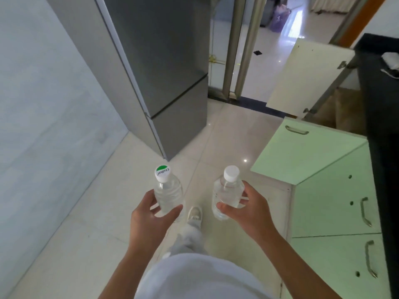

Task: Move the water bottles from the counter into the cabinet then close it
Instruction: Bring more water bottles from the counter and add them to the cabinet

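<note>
**While both bottles are in hand: cabinet doors open, floor in view**

While the head camera looks down past a white shirt, each hand carries one clear water bottle above the pale tiled floor (108, 212).

- Left hand (149, 219): fingers and thumb wrapped around the lower body of the left bottle (169, 195). White cap with a green patch and printed lettering. Bottle roughly upright, cap leaning slightly away.
- Right hand (250, 212): clamped on the right bottle (227, 193), thumb across the front, fingers behind. Plain white cap.
- Bottles side by side, apart, not touching; a shoe (195, 213) shows on the floor between them.
- Right of the hands: a pale green cabinet door (302, 156) swung open with a metal handle near its far edge. Beyond it a cream door (306, 78) is also open. Cabinet interior mostly hidden.
- Black counter (380, 100) runs along the right edge, above closed green cabinet fronts.
- Grey refrigerator (164, 61) stands ahead on the left.
</note>
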`<state>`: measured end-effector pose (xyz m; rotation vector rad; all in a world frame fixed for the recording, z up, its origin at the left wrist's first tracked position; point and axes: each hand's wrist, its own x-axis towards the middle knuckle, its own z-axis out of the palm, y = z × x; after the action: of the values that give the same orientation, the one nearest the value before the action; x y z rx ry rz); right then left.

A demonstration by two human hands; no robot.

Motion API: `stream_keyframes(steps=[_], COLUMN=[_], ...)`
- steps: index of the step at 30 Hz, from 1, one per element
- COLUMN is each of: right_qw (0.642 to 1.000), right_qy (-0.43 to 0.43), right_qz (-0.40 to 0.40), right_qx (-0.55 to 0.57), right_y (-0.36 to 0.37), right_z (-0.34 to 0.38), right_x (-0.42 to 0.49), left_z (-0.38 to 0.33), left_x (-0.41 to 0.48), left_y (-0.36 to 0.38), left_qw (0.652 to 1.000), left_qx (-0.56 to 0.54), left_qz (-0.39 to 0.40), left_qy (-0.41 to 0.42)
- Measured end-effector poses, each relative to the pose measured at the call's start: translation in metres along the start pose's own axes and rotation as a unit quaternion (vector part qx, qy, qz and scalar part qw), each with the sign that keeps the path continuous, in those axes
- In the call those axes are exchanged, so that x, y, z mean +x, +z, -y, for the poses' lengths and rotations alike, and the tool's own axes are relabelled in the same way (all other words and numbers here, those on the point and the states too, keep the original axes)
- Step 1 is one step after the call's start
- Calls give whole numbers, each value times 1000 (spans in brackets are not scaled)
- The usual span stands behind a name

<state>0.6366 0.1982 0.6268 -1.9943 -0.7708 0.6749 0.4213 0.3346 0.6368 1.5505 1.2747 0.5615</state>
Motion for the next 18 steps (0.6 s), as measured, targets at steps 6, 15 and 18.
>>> stream_keyframes(steps=[6, 15, 18], right_qw=[999, 979, 971], right_qy=[29, 131, 165], right_qz=[-35, -150, -168], right_qx=[6, 46, 49], right_y=[-12, -54, -72], right_z=[1, -11, -22], right_x=[94, 190, 226], left_z=[-28, -110, -136], left_x=[111, 272, 313], left_y=[46, 136, 175], left_qw=[999, 967, 962], left_qx=[7, 110, 113], left_qz=[47, 196, 221], left_qy=[6, 118, 117])
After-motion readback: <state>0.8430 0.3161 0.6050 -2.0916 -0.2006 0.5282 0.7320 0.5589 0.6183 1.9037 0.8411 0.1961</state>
